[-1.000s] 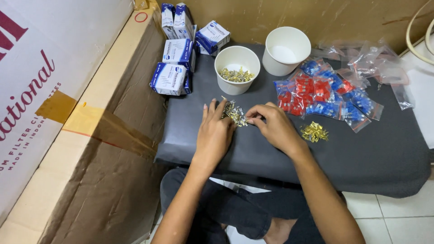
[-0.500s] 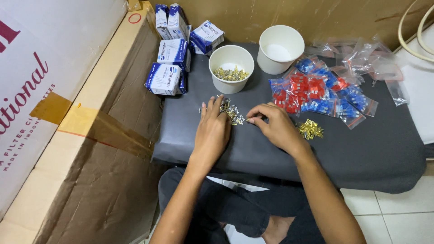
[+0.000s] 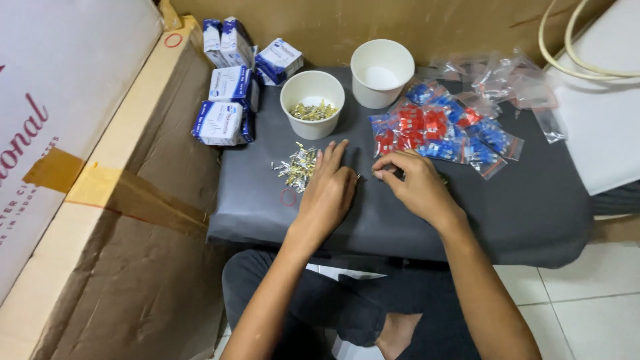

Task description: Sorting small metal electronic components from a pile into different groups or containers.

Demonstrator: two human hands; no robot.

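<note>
Two white paper cups stood at twelve o'clock: one holding small brass metal terminals [image 3: 313, 110], one empty white cup [image 3: 382, 72]. Five small blue-and-white cardboard boxes [image 3: 230, 87] lay at ten o'clock. The left hand [image 3: 329, 190] rested flat, fingers spread, touching a loose pile of brass terminals [image 3: 297, 167] at its nine o'clock. The right hand [image 3: 413, 181] had fingers curled narrow; what it pinched could not be told. Red and blue packets [image 3: 437, 130] lay at one o'clock, uncounted. One red rubber band [image 3: 289, 197] lay nearby.

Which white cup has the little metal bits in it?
The left cup, the one closer to the blue-and-white boxes. Small golden metal pieces lie in its bottom. The cup on the right looks empty.
</note>
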